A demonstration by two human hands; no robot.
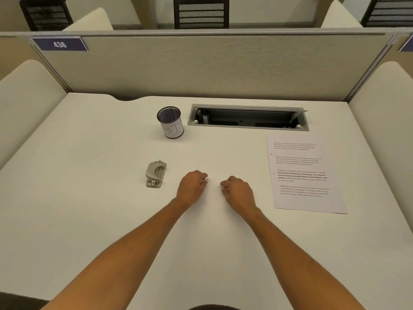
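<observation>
Fingertips are hidden under loosely curled, seemingly empty left hand (191, 189) and right hand (238, 193); hole punch (156, 174) is laid with long axis near-to-far.

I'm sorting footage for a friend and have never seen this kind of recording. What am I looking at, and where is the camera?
No machine here: a person wears a camera on the head, looking down at their bare arms on a white desk. The left hand and right hand rest with loosely curled fingers and seem to hold nothing. Beside the left hand lies a small grey desk tool, perhaps a punch. Further back stands a black mesh cup with a paper label; to the right lies a printed white sheet.
</observation>
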